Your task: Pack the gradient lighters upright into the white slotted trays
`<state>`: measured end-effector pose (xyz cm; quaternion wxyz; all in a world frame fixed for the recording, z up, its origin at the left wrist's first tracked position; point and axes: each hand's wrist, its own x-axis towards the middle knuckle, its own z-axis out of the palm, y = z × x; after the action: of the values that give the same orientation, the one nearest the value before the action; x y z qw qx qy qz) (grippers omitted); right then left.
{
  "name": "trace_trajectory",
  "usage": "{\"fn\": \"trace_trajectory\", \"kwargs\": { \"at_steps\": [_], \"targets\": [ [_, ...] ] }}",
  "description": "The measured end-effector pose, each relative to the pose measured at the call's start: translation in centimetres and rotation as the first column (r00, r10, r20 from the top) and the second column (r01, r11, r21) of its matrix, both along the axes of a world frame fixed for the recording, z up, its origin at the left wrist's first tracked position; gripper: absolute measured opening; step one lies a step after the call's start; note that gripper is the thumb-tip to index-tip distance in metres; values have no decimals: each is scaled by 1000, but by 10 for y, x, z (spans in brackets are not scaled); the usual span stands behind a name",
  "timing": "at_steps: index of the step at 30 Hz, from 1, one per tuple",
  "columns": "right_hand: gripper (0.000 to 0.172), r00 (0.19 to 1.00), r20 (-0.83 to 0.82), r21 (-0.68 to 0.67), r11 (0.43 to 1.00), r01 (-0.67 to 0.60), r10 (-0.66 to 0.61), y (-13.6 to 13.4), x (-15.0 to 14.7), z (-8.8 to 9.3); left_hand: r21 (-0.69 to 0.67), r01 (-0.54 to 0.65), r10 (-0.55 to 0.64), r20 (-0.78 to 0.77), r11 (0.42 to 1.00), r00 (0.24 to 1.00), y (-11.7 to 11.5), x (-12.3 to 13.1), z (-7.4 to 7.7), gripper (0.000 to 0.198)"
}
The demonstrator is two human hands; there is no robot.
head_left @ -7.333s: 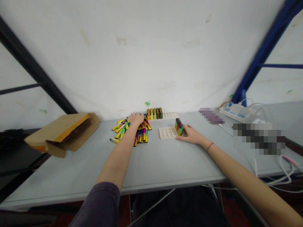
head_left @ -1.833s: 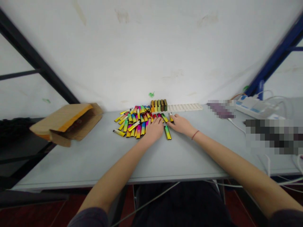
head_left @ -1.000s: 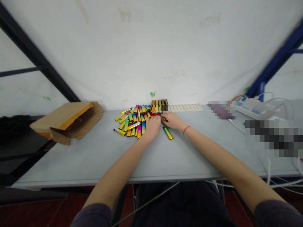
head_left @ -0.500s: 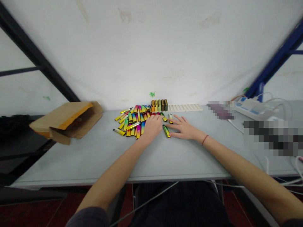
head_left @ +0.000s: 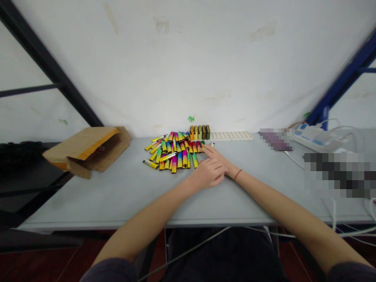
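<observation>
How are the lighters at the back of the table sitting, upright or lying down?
Upright: the row of lighters stands on end, side by side, behind the loose pile of lighters, which lie flat.

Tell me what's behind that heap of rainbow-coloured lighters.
Behind the heap of lighters stands a row of upright lighters, with a white moulded tray lying to its right. The tabletop under the heap is covered and cannot be seen.

You can't see what lies under the pixelated patch [head_left: 337, 174] at three o'clock or the smaller patch [head_left: 275, 140] at two; your left sleeve [head_left: 105, 272] and right sleeve [head_left: 349, 272] run off the bottom edge; the lighters' [head_left: 174, 156] markings are too small to read.
</observation>
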<state>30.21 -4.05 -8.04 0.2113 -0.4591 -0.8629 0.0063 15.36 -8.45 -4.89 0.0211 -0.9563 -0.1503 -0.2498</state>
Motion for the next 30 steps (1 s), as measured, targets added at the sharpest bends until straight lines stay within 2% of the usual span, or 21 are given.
{"fn": "trace_trajectory", "kwargs": {
  "at_steps": [3,5,9,13,18,20,24,27,30],
  "targets": [
    [54,966,-10,-6,966,257,-257,0,6,3,-39,-20,21,16,999,1000,3,-1,-3,25],
    [49,939,15,-35,938,345,-345,1,8,5,-52,-22,23,24,998,999,4,0,-5,25],
    [41,947,48,-69,945,319,-317,7,8,5,-83,22,-23,-16,996,1000,4,3,-12,23],
    [50,957,12,-102,952,289,-289,9,9,3,-136,60,-66,-41,989,997,4,7,-18,23],
    [54,988,-23,-138,979,149,-154,-3,39,7,-209,57,-65,-36,976,997,5,7,-18,24],
    [56,984,32,-133,975,176,-173,-11,61,8,-240,50,-59,-29,969,998,5,5,-17,26],
    [54,947,112,-169,933,317,-301,-26,94,9,-284,45,-62,-51,958,997,7,3,-16,35],
    [54,930,119,-217,905,367,-349,-31,99,11,-302,-1,-30,-99,953,995,8,3,-17,40],
    [55,929,127,-235,900,368,-347,-32,95,13,-305,-30,-13,-138,952,990,8,5,-17,43]
  ]
}}
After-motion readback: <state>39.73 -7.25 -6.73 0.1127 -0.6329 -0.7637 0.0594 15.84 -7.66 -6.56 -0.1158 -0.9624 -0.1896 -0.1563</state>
